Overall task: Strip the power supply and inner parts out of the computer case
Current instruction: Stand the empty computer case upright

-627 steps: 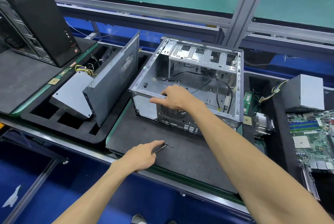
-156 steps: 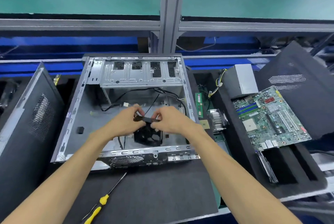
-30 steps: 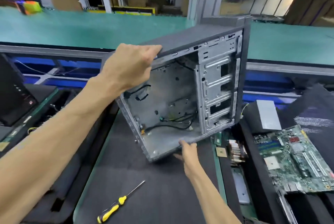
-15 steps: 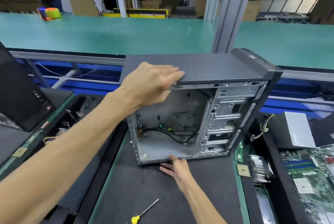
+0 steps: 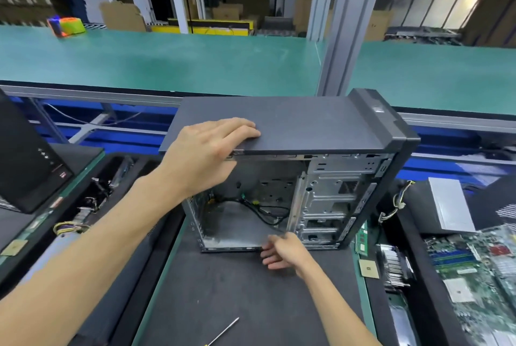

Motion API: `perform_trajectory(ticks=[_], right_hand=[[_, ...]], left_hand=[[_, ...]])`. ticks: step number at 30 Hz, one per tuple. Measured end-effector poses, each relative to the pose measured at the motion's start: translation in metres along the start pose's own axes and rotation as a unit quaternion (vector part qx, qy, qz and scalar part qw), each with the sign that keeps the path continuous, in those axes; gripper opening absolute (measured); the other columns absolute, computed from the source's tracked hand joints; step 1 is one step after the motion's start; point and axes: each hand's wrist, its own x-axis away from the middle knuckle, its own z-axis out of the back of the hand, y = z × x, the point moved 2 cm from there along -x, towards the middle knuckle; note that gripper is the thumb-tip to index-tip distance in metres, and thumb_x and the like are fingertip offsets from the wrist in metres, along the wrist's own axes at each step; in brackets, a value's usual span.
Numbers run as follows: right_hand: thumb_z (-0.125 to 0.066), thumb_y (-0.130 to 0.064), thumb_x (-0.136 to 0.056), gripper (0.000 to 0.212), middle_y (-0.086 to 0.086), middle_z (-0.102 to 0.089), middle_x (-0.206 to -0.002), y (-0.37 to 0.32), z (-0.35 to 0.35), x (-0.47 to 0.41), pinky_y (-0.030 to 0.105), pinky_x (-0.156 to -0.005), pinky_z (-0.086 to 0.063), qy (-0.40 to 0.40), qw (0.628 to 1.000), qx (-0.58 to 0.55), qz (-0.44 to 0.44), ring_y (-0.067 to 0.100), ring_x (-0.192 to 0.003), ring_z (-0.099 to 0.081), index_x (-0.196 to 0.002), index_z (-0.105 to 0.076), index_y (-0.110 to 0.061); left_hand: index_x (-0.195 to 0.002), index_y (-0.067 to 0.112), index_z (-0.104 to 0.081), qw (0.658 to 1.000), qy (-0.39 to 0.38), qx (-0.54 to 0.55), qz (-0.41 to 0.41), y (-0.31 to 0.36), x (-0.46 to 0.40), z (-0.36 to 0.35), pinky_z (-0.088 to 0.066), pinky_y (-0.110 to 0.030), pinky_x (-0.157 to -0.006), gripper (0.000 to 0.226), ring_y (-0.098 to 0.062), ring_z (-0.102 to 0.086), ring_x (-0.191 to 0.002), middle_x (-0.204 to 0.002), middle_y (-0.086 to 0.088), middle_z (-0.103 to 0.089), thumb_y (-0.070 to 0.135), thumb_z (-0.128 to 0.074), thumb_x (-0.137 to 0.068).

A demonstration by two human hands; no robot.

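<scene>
Screwdriver (image 5: 223,331) on black mat (image 5: 237,289)

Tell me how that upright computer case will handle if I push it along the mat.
The computer case looks gutted, so probably light for its size. Standing tall and narrow, it may tip when shoved high, where the left hand rests. Its metal frame should stay stiff; loose cables inside might swing.
</scene>
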Motion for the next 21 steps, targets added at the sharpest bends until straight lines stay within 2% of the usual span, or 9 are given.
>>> perform_trajectory(ticks=[2, 4, 7, 10, 12, 14, 16, 18, 21], right_hand=[[-0.048, -0.025, -0.103, 0.035, 0.007, -0.075, -0.078, -0.005, 0.018, 0.007, 0.026, -0.055, -0.057, 0.017, 0.999, 0.027, 0.008, 0.016, -0.062, -0.071, -0.085, -0.071, -0.007], [-0.050, -0.028, -0.103, 0.033, 0.004, -0.075, -0.077, -0.004, 0.038, 0.012, 0.025, -0.052, -0.055, 0.042, 0.998, 0.040, 0.012, 0.014, -0.060, -0.070, -0.086, -0.071, -0.009], [-0.057, -0.039, -0.100, 0.034, 0.001, -0.073, -0.070, 0.000, 0.072, 0.022, 0.023, -0.048, -0.052, 0.097, 0.993, 0.067, 0.001, 0.012, -0.052, -0.067, -0.087, -0.069, -0.010], [-0.064, -0.053, -0.092, 0.045, -0.001, -0.066, -0.055, 0.005, 0.109, 0.033, 0.024, -0.046, -0.050, 0.152, 0.984, 0.093, -0.011, 0.013, -0.045, -0.061, -0.078, -0.064, -0.010], [-0.064, -0.065, -0.086, 0.057, 0.000, -0.058, -0.047, 0.004, 0.129, 0.042, 0.025, -0.049, -0.051, 0.200, 0.967, 0.159, -0.015, 0.016, -0.044, -0.059, -0.067, -0.057, -0.012], [-0.061, -0.077, -0.079, 0.067, 0.000, -0.052, -0.047, 0.000, 0.140, 0.050, 0.025, -0.054, -0.048, 0.240, 0.947, 0.211, -0.016, 0.020, -0.046, -0.058, -0.074, -0.052, -0.011], [-0.066, -0.079, -0.072, 0.084, 0.008, -0.060, -0.075, 0.000, 0.142, 0.053, 0.032, -0.069, -0.050, 0.288, 0.935, 0.207, -0.003, 0.024, -0.069, -0.063, -0.101, -0.050, -0.003], [-0.077, -0.071, -0.068, 0.101, 0.020, -0.055, -0.118, 0.000, 0.137, 0.057, 0.045, -0.091, -0.050, 0.363, 0.913, 0.183, 0.039, 0.035, -0.106, -0.060, -0.127, -0.038, 0.001], [-0.087, -0.049, -0.071, 0.099, 0.017, -0.045, -0.133, -0.004, 0.132, 0.064, 0.043, -0.096, -0.046, 0.401, 0.891, 0.113, 0.183, 0.035, -0.118, -0.051, -0.142, -0.027, -0.012]], left_hand=[[-0.124, 0.016, -0.064, 1.000, -0.016, 0.011, 0.016, 0.002, 0.000, 0.000, -0.054, -0.039, -0.091, 0.056, -0.018, -0.060, -0.117, -0.129, 0.003, -0.065, 0.001, -0.071, -0.071], [-0.131, 0.016, -0.059, 0.999, -0.031, 0.015, 0.017, 0.007, 0.004, 0.002, -0.041, -0.042, -0.110, 0.054, -0.021, -0.054, -0.127, -0.136, -0.001, -0.059, 0.020, -0.077, -0.079], [-0.132, 0.014, -0.058, 0.993, 0.086, 0.033, 0.072, 0.017, 0.026, 0.006, -0.027, -0.045, -0.118, 0.053, -0.023, -0.046, -0.137, -0.142, -0.005, -0.054, 0.040, -0.069, -0.088], [-0.122, 0.006, -0.056, 0.920, 0.307, 0.120, 0.214, 0.032, 0.068, 0.003, -0.037, -0.038, -0.106, 0.039, -0.021, -0.052, -0.121, -0.127, 0.002, -0.055, 0.027, -0.068, -0.091], [-0.123, 0.015, -0.047, 0.852, 0.351, 0.189, 0.341, 0.041, 0.097, -0.011, -0.039, -0.029, -0.100, 0.042, -0.016, -0.048, -0.113, -0.122, 0.010, -0.047, 0.029, -0.068, -0.090], [-0.121, 0.025, -0.040, 0.783, 0.335, 0.257, 0.457, 0.046, 0.121, -0.033, -0.041, -0.029, -0.101, 0.047, -0.013, -0.047, -0.111, -0.121, 0.008, -0.043, 0.035, -0.071, -0.088], [-0.121, 0.030, -0.038, 0.728, 0.294, 0.299, 0.542, 0.044, 0.138, -0.056, -0.043, -0.038, -0.104, 0.051, -0.013, -0.049, -0.114, -0.127, 0.003, -0.043, 0.035, -0.076, -0.088], [-0.128, 0.030, -0.036, 0.684, 0.232, 0.337, 0.603, 0.036, 0.146, -0.076, -0.042, -0.040, -0.108, 0.062, -0.014, -0.048, -0.122, -0.135, 0.002, -0.043, 0.035, -0.080, -0.084], [-0.141, 0.022, -0.036, 0.651, 0.152, 0.394, 0.631, 0.020, 0.147, -0.103, -0.039, -0.037, -0.110, 0.078, -0.015, -0.045, -0.131, -0.138, 0.004, -0.046, 0.033, -0.084, -0.081]])
